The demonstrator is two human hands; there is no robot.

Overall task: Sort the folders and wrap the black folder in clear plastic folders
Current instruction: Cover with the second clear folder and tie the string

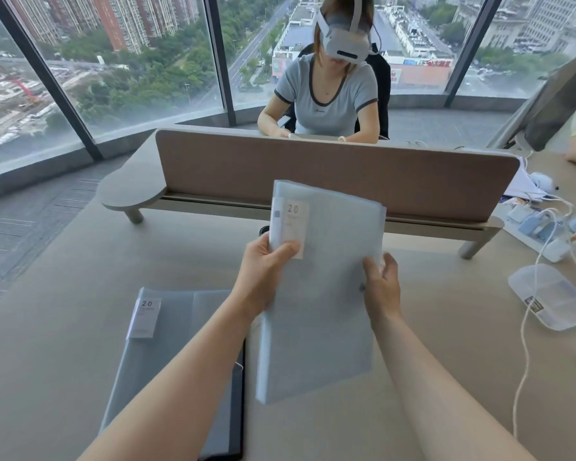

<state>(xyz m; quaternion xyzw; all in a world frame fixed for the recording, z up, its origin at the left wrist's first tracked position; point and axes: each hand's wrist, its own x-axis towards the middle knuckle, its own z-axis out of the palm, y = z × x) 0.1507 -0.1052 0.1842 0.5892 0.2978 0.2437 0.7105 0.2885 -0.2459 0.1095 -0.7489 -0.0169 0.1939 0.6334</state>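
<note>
I hold a clear, pale blue plastic folder (pixel 326 294) tilted up above the desk, its white "20" label at the top left. My left hand (pixel 263 274) grips its left edge over the label. My right hand (pixel 381 284) pinches its right edge near a small snap. A second clear folder (pixel 167 354) with the same label lies flat on the desk at the left, under my left forearm. A black folder (pixel 240 394) lies beneath it, only its right and bottom edges showing.
A brown divider panel (pixel 333 174) crosses the desk ahead; a person with a headset sits behind it. At the right lie a clear plastic case (pixel 552 294), a power strip (pixel 542 237) and white cables (pixel 526 344). Windows run along the left.
</note>
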